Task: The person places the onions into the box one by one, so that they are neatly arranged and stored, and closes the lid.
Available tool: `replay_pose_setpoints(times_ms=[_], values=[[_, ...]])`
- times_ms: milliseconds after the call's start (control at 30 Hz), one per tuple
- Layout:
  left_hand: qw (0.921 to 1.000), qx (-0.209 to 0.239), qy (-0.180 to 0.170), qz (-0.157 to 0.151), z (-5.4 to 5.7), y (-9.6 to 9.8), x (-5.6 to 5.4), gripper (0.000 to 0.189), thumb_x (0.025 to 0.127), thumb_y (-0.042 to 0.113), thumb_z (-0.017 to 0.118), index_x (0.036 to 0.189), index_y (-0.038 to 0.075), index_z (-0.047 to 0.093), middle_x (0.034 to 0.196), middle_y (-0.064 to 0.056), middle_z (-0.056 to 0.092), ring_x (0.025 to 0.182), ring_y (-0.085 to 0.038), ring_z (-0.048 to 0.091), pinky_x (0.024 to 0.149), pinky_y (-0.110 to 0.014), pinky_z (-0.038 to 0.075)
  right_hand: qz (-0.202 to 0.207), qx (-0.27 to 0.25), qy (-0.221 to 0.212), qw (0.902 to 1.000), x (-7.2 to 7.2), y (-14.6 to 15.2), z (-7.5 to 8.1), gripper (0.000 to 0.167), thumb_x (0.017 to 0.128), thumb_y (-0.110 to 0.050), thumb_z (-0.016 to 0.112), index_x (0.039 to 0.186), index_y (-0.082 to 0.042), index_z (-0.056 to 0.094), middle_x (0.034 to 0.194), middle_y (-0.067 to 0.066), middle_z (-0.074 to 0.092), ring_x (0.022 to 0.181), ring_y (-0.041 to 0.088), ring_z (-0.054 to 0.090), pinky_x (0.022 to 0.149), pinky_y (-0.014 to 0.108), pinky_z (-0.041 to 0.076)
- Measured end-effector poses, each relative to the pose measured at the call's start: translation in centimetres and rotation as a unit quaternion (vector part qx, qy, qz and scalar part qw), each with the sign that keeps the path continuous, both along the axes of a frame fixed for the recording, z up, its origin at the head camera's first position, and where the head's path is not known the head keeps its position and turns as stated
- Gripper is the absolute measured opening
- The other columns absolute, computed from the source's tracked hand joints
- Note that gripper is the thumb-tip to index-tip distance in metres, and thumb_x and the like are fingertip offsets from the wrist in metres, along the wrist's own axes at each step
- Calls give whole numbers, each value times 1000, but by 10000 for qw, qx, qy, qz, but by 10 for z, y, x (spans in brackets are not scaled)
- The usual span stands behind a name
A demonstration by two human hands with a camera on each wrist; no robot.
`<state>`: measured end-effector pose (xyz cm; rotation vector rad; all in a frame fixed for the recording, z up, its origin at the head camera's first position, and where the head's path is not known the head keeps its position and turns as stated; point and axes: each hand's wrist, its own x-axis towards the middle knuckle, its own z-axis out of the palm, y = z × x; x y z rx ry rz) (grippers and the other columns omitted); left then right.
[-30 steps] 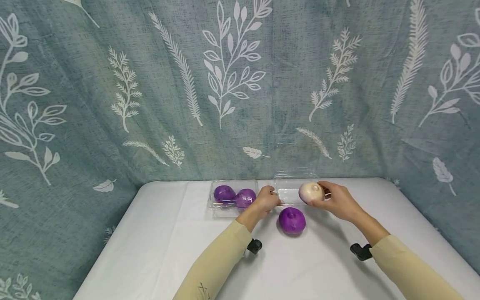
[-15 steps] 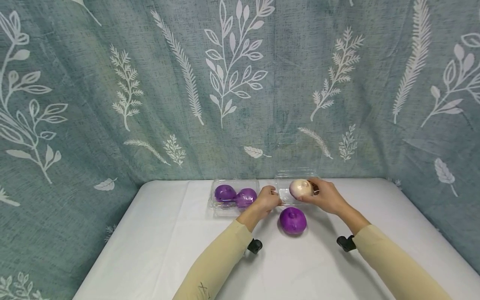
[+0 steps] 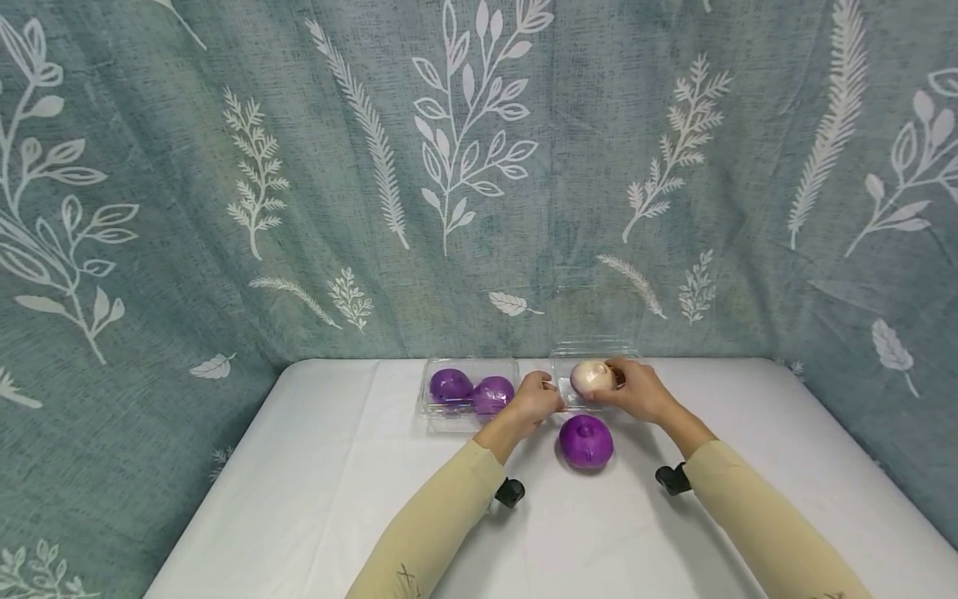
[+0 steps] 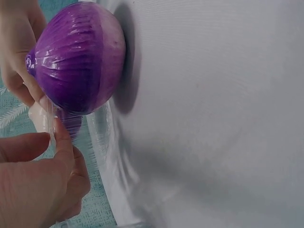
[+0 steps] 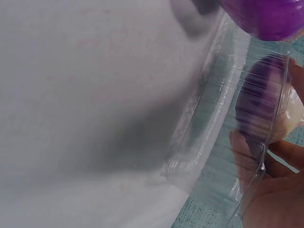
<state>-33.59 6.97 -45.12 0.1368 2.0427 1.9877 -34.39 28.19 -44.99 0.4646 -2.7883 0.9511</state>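
Note:
My right hand (image 3: 636, 391) grips a white-and-purple onion (image 3: 591, 378) at the clear plastic container (image 3: 565, 367) on the right, whose lid stands raised at the back. Through that container's ridged wall, the right wrist view shows the onion's purple underside (image 5: 256, 102) and my right fingers around it. With thumb and fingers, my left hand (image 4: 42, 175) pinches the same container's rim (image 4: 51, 121) at its front left corner. A purple onion (image 3: 586, 442) sits on the white cloth just in front of the container.
To the left stands another clear container (image 3: 470, 366), with two purple onions (image 3: 451, 388) inside. A white cloth (image 3: 314, 499) covers the table. Behind it hangs a green curtain (image 3: 337, 183) with white leaf patterns.
My right hand has brought the white-and-purple onion leftward and lower, into the right container's outline. My left hand has stayed at the rim, and the purple onion in front has not moved.

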Motion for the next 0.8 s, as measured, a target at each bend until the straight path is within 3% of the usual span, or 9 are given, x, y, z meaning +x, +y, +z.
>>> replay_pose_setpoints(times_ms=[133,233,467,800], values=[[10000,-56,32,37,0,0,1,70,78,-22,56,145,-19,35,119,-26,57,80,-18,58,75,-22,57,17,108,-147,9998,-4,-3,-2,62,84,-35,85,123,9,64,101,19,72,93,30,68,82,44,58],[9999,-113,58,66,0,1,1,68,78,-21,55,144,-18,37,112,-22,59,77,-15,55,67,-19,49,47,206,-324,9993,-7,-7,0,62,84,-37,84,122,8,64,100,16,72,89,26,66,78,40,57],[9996,-248,47,96,-1,1,0,68,79,-19,53,145,-15,38,114,-20,59,75,-13,56,70,-20,43,112,227,-552,9982,-12,-13,3,58,84,-33,85,119,9,64,95,14,71,84,23,63,74,36,55],[9997,-215,13,77,1,0,1,69,77,-19,54,144,-15,38,109,-17,60,79,-15,53,67,-20,43,122,422,-910,9949,-18,-19,2,77,86,-36,83,132,18,53,112,28,69,101,37,66,89,51,58]])
